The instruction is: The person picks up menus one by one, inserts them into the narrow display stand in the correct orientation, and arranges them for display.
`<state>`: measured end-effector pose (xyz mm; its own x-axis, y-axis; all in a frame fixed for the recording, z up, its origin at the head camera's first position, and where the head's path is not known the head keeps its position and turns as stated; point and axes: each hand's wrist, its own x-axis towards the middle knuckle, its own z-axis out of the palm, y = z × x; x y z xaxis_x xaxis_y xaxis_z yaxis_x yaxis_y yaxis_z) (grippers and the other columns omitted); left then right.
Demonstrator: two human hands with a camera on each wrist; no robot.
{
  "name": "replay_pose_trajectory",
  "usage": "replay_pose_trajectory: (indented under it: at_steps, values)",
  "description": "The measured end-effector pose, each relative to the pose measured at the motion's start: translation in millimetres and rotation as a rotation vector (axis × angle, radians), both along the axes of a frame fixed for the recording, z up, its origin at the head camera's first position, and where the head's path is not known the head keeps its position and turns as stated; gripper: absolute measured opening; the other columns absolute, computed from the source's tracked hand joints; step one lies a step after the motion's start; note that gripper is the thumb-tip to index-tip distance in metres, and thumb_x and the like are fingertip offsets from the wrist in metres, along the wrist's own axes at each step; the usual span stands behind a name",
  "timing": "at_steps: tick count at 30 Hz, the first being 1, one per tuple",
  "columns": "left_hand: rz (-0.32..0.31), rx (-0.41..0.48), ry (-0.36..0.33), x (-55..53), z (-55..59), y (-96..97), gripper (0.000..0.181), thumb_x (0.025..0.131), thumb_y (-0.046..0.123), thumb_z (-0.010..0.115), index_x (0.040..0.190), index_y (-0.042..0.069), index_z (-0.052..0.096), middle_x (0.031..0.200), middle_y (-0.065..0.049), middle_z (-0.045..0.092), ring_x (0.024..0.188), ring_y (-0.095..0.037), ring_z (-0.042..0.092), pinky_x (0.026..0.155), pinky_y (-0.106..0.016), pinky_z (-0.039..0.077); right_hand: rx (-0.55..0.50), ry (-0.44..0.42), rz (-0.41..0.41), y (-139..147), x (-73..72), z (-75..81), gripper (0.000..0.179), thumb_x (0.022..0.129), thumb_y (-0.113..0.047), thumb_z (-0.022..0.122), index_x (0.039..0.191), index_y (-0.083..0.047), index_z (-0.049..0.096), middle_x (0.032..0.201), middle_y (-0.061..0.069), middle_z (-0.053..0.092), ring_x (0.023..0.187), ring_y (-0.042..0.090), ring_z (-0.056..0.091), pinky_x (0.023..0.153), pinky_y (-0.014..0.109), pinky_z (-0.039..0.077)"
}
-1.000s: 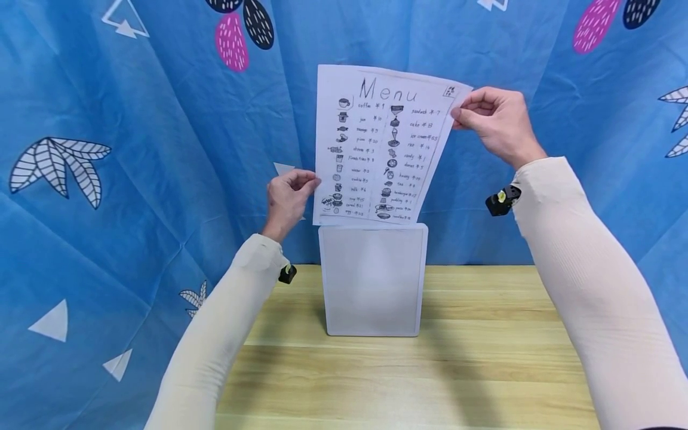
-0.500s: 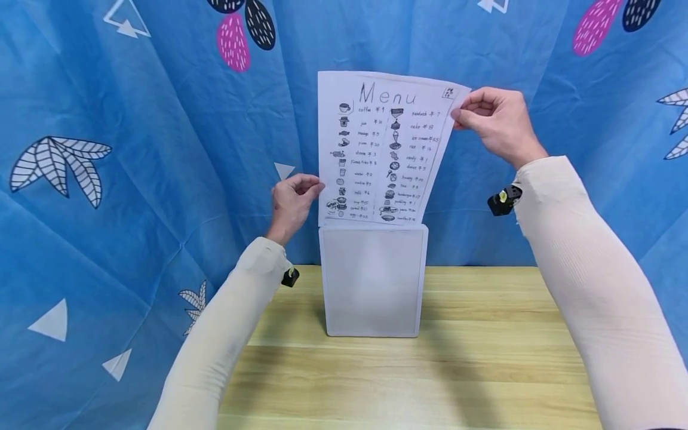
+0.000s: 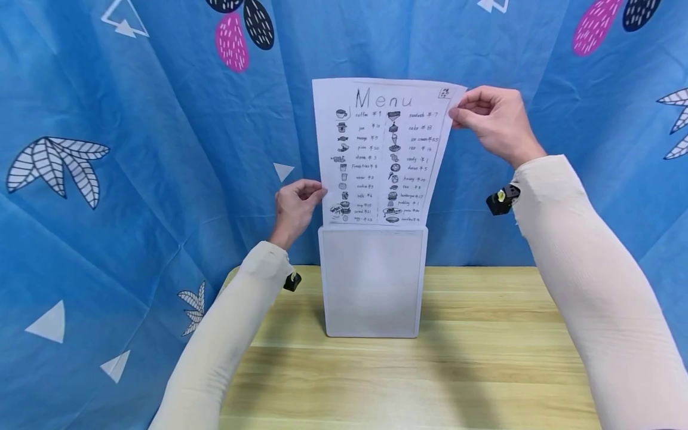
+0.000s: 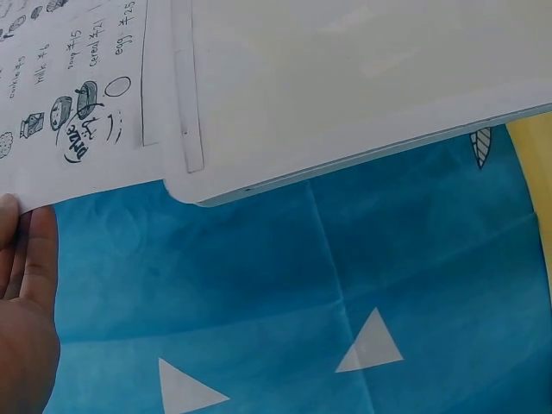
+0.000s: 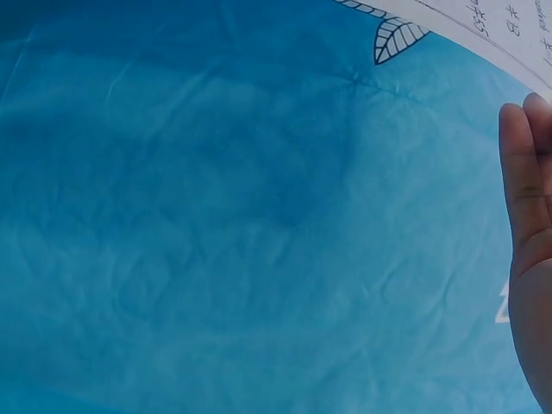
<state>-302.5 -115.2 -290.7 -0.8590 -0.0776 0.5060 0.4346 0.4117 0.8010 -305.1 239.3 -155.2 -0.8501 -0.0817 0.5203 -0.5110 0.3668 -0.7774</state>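
Observation:
A paper menu with handwritten items, prices and small drawings is held upright between both hands. My left hand pinches its left edge low down, and my right hand pinches the right edge near the upper corner. Directly below stands a blank white rectangular board with a raised frame and rounded corners. The menu's lower edge meets the board's top edge. From the left wrist, the menu's lower strip shows right at the board's rounded corner. The right wrist view catches only a corner of the menu.
The board stands on a light wood-grain table. Close behind hangs a blue patterned curtain, which also runs down the left side. Small black wrist cameras sit at the left cuff and the right cuff.
The menu has come down and straightened, its top edge now lower and more level. My left hand has moved slightly down and right with it, while the right hand has barely moved.

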Motion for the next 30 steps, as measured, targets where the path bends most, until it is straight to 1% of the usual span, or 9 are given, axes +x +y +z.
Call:
replay_pose_trajectory:
  at_steps: [4, 8, 12, 18, 24, 30]
  values:
    - [-0.012, 0.008, 0.004, 0.6, -2.5, -1.2, 0.016, 0.093, 0.014, 0.073, 0.104, 0.002, 0.074, 0.098, -0.011, 0.073, 0.085, -0.021, 0.069, 0.081, -0.032, 0.057, 0.010, 0.002, -0.005, -4.0, 0.1, -0.5, 0.017, 0.092, -0.014, 0.073, 0.105, -0.003, 0.073, 0.097, -0.006, 0.073, 0.085, 0.009, 0.070, 0.082, 0.017, 0.054]
    - [-0.008, 0.003, 0.001, 0.9, -5.7, -2.3, 0.016, 0.094, 0.014, 0.072, 0.104, 0.002, 0.074, 0.098, -0.011, 0.073, 0.085, -0.021, 0.069, 0.081, -0.032, 0.057, 0.001, 0.000, 0.001, -8.2, -0.2, -0.2, 0.018, 0.092, -0.013, 0.073, 0.107, -0.003, 0.073, 0.097, -0.004, 0.073, 0.085, 0.010, 0.070, 0.082, 0.018, 0.054]
    - [-0.004, 0.003, -0.003, 2.0, -8.6, -3.2, 0.016, 0.094, 0.013, 0.072, 0.105, 0.002, 0.074, 0.098, -0.012, 0.072, 0.085, -0.022, 0.068, 0.082, -0.033, 0.058, 0.010, -0.013, -0.005, -10.8, -0.3, -0.8, 0.019, 0.092, -0.014, 0.072, 0.108, -0.004, 0.074, 0.098, -0.005, 0.073, 0.085, 0.010, 0.070, 0.084, 0.019, 0.054]
    - [-0.007, 0.009, 0.008, 2.0, -12.4, -4.4, 0.016, 0.094, 0.013, 0.071, 0.105, 0.001, 0.073, 0.099, -0.012, 0.072, 0.085, -0.022, 0.068, 0.082, -0.034, 0.058, 0.023, -0.018, -0.018, -12.3, -1.1, -3.6, 0.019, 0.093, -0.015, 0.072, 0.110, -0.005, 0.073, 0.098, -0.005, 0.073, 0.086, 0.008, 0.070, 0.086, 0.020, 0.054]
    - [0.002, 0.005, -0.008, 2.3, -16.8, -5.4, 0.016, 0.094, 0.013, 0.071, 0.105, 0.001, 0.073, 0.099, -0.012, 0.072, 0.084, -0.022, 0.069, 0.081, -0.033, 0.058, 0.042, -0.034, -0.031, -13.4, -1.5, -8.5, 0.021, 0.093, -0.017, 0.072, 0.110, -0.005, 0.073, 0.098, -0.006, 0.073, 0.086, 0.007, 0.070, 0.091, 0.023, 0.053]
    - [0.001, 0.014, -0.021, 1.4, -20.2, -5.6, 0.016, 0.094, 0.013, 0.071, 0.104, 0.001, 0.073, 0.098, -0.012, 0.072, 0.084, -0.023, 0.069, 0.079, -0.033, 0.058, 0.044, -0.019, -0.024, -14.2, -2.1, -12.0, 0.020, 0.093, -0.016, 0.072, 0.109, -0.004, 0.073, 0.097, -0.006, 0.073, 0.085, 0.007, 0.070, 0.087, 0.021, 0.054]
